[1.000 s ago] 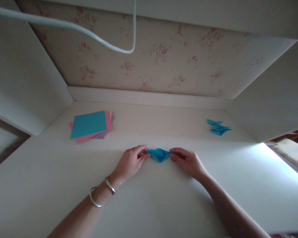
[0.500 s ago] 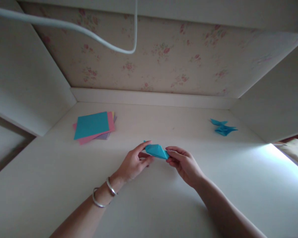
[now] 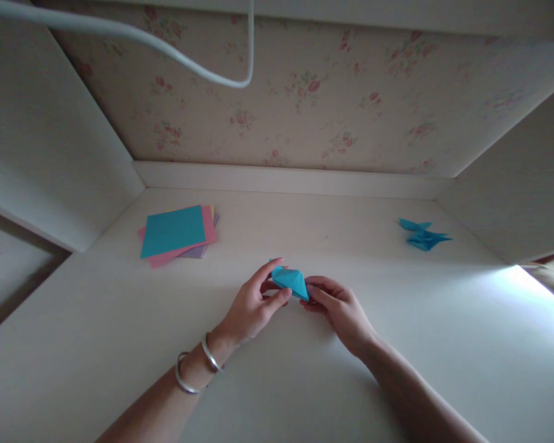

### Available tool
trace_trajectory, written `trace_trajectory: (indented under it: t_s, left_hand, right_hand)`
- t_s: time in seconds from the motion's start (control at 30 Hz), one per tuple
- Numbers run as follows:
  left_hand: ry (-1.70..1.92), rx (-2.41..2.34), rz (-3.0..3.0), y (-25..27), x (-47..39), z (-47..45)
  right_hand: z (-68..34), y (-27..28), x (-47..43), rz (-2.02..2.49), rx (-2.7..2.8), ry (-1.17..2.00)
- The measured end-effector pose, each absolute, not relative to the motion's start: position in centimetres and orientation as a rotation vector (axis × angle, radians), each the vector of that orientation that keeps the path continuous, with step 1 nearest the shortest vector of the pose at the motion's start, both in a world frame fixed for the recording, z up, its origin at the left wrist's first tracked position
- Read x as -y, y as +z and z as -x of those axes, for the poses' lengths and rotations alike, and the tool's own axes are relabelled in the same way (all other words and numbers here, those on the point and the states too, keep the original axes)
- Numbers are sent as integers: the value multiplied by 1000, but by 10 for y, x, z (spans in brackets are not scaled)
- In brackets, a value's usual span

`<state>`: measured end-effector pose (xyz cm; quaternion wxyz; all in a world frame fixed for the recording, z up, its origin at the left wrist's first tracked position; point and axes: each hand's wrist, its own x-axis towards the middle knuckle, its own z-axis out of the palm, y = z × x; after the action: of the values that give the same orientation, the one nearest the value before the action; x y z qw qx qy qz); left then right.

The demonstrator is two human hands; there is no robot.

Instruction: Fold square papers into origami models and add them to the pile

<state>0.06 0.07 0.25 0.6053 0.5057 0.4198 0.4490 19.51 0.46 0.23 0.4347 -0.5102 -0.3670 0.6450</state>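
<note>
A small piece of folded blue paper [image 3: 290, 281], pointed at its right end, is held between my two hands at the middle of the view, over the white desk [image 3: 258, 381]. My left hand [image 3: 253, 301] grips its left side, with the thumb along the lower edge and the index finger over the top. At the right tip, my right hand [image 3: 339, 307] pinches the paper between thumb and fingers. Parts of the fingers behind the paper are hidden.
A stack of coloured paper sheets [image 3: 173, 231], blue on top, lies at the back left. Folded blue paper pieces [image 3: 425, 237] rest at the back right. A white cable [image 3: 184, 59] hangs across the upper left, before a flowered wall [image 3: 295, 117].
The folded paper has turned slightly, its right tip now pointing lower. My left thumb has moved right along its edge, and my right fingers have come closer to the left hand.
</note>
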Motion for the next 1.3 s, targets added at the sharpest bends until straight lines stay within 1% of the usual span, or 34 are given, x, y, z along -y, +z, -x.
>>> trace_trajectory:
  t_s: [0.23,0.33,0.47,0.67,0.8,1.03,1.3]
  left_hand:
    - [1098,-1012,-1510,6,8,2]
    - [1100,-1005,-1556,10,11,2]
    - [1089,-1045,-1631,12,11,3]
    - [1174,-1036,-1808,8,13,4]
    - [1175,-1067,-1806,11,19,4]
    - [1196,-1244,-1505,15,22,-4]
    - [1337,-1197,-1443,11,28,-10]
  right_hand:
    - [-196,2,5,1113,1125,1540]
    - [-196,2,11,1098,1243,1457]
    - [-196,1,13,1109,1352,1209]
    - [-198,7,12,1060,1606,699]
    - [-199,8,14,1050,1658,521]
    - [-196,10,19,1017,1631,445]
    - [-188,10,21,1011,1546,330]
